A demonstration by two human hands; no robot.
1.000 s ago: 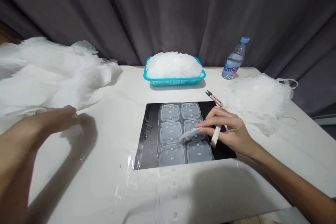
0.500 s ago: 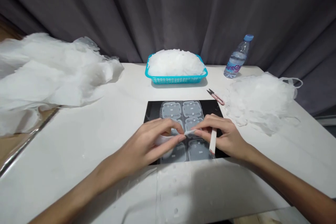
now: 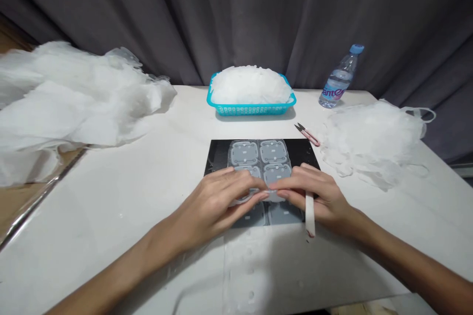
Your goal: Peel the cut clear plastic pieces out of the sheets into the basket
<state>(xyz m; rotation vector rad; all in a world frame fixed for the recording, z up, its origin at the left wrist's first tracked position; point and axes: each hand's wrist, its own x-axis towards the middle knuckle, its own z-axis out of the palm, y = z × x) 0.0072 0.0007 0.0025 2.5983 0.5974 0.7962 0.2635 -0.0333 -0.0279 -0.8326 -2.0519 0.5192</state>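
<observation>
My left hand (image 3: pixel 225 197) and my right hand (image 3: pixel 321 192) meet over the middle of a black board (image 3: pixel 220 152). Thumbs and forefingers of both are closed on a thin translucent white piece (image 3: pixel 274 196), its full outline partly covered by my fingers. Tucked in my right hand is a narrow white stick-like tool (image 3: pixel 309 214) with a reddish end pointing down toward me; its kind is unclear. Grey rounded-square panels (image 3: pixel 273 151) with pale rims lie in two columns on the board beneath my hands.
Behind the board stands a blue basket (image 3: pixel 251 110) heaped with white translucent pieces. Pink-handled thread snips (image 3: pixel 309 136) lie right of it, near a water bottle (image 3: pixel 336 86) and a white filmy pile (image 3: pixel 373 142). A larger white sheet heap (image 3: pixel 74 98) covers the table's left.
My fingertips have drawn closer together on the translucent piece, which now shows wider below them. The white tool in my right hand has swung slightly lower. The whole view has shifted a little.
</observation>
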